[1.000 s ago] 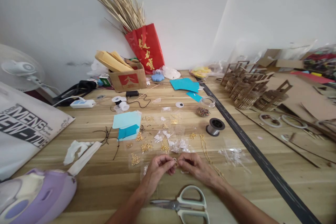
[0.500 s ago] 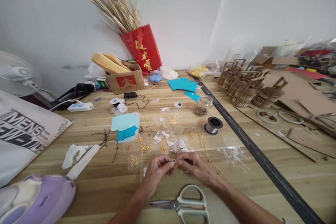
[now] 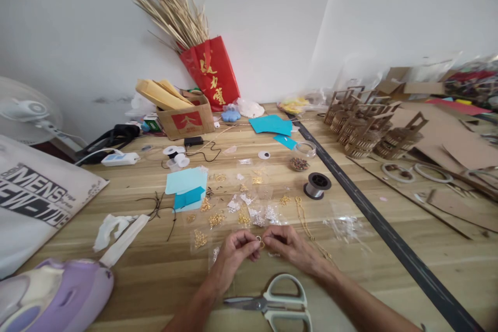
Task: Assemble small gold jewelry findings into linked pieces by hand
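Note:
Near the front of the wooden table, my left hand (image 3: pixel 238 251) pinches a small pale ring (image 3: pixel 259 238) between thumb and fingertips. Close against it, my right hand (image 3: pixel 283 244) has thumb and forefinger closed on a small gold ring (image 3: pixel 261 245). The two rings meet or overlap; whether they are linked I cannot tell. Scissors (image 3: pixel 286 302) with pale green handles lie below my hands, blades to the left. Just beyond my fingers are small bags of silver findings (image 3: pixel 268 213) and gold findings (image 3: pixel 216 219). A gold chain (image 3: pixel 303 220) lies beside my right hand.
A spool of wire (image 3: pixel 317 185) and a dish of beads (image 3: pixel 299 164) stand right of centre. Blue cards (image 3: pixel 187 181) lie to the left. A purple appliance (image 3: pixel 66 295) fills the lower left corner. Small wooden baskets (image 3: pixel 363 132) stand at the back right, past a dark strip (image 3: pixel 365 207).
Both hands stay almost still, fingertips together around the rings. The whole view has shifted very slightly.

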Demonstrator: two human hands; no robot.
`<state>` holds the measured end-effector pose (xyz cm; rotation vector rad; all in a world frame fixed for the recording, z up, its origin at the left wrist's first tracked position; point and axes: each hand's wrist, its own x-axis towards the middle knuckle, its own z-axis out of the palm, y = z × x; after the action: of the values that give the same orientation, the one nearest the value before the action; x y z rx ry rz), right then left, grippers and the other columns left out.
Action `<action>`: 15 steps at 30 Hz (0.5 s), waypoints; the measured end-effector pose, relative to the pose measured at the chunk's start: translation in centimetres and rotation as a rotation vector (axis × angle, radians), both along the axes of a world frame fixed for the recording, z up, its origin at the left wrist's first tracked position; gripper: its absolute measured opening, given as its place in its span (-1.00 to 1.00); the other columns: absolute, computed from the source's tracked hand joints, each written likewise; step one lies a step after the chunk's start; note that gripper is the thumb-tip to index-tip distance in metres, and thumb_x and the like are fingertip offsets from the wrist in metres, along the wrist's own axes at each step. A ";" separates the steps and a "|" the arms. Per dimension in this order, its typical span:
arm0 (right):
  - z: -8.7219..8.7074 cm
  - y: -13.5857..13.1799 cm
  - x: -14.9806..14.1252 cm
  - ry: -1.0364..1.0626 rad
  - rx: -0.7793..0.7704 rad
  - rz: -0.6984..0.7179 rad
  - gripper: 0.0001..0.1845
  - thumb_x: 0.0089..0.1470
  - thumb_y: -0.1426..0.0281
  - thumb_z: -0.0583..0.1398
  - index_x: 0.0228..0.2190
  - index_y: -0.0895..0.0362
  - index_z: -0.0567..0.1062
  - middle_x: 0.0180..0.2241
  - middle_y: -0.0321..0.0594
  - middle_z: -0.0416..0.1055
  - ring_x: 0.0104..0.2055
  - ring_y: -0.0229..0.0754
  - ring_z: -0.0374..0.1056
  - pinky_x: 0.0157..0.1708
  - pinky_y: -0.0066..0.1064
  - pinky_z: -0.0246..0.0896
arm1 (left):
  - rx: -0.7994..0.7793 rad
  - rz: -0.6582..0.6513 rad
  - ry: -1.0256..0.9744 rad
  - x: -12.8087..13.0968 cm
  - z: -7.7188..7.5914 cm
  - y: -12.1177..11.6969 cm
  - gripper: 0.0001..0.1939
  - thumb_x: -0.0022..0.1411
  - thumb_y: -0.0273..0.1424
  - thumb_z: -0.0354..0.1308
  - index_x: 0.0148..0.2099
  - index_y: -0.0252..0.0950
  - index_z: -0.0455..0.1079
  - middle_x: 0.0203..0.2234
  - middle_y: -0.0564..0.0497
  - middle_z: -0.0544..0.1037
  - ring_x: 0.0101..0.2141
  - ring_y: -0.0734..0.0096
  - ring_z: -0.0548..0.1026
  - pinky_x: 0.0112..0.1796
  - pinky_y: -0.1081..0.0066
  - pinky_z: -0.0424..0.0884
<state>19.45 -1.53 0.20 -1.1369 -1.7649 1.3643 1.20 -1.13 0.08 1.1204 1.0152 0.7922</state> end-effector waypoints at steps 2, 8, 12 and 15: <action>0.0 0.0 0.0 -0.003 -0.001 -0.001 -0.65 0.17 0.22 0.08 -0.49 0.21 0.45 -0.59 -0.36 0.15 -0.52 -0.32 0.00 -0.53 -0.48 -0.13 | -0.004 -0.002 0.001 0.0 0.0 0.0 -0.77 -0.01 -0.28 0.27 -0.50 -0.35 0.40 -0.64 0.05 0.48 -0.55 0.45 0.39 -0.44 0.47 0.31; -0.1 0.2 0.1 -0.019 0.020 0.003 -0.64 0.18 0.21 0.07 -0.47 0.21 0.46 -0.58 -0.35 0.18 -0.51 -0.32 0.03 -0.52 -0.48 -0.12 | -0.017 0.002 0.006 0.0 0.0 0.0 -0.75 -0.04 -0.26 0.28 -0.51 -0.35 0.40 -0.65 0.05 0.47 -0.55 0.45 0.39 -0.44 0.47 0.31; -0.1 0.1 0.1 -0.021 0.017 0.011 -0.62 0.18 0.19 0.07 -0.46 0.21 0.47 -0.59 -0.35 0.19 -0.52 -0.32 0.03 -0.53 -0.48 -0.11 | -0.019 0.007 0.006 0.1 0.3 0.0 -0.73 -0.06 -0.23 0.29 -0.51 -0.35 0.40 -0.65 0.04 0.47 -0.55 0.45 0.39 -0.44 0.46 0.30; 0.0 0.1 0.1 -0.017 0.018 0.006 -0.61 0.18 0.18 0.06 -0.46 0.21 0.47 -0.58 -0.34 0.20 -0.52 -0.32 0.03 -0.54 -0.48 -0.11 | -0.028 0.006 0.002 0.1 0.5 0.0 -0.71 -0.06 -0.21 0.29 -0.52 -0.36 0.40 -0.65 0.04 0.47 -0.55 0.44 0.39 -0.44 0.46 0.31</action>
<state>19.54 -1.43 0.19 -1.1368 -1.7906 1.3432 1.35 -1.15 0.56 1.0947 1.0286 0.7797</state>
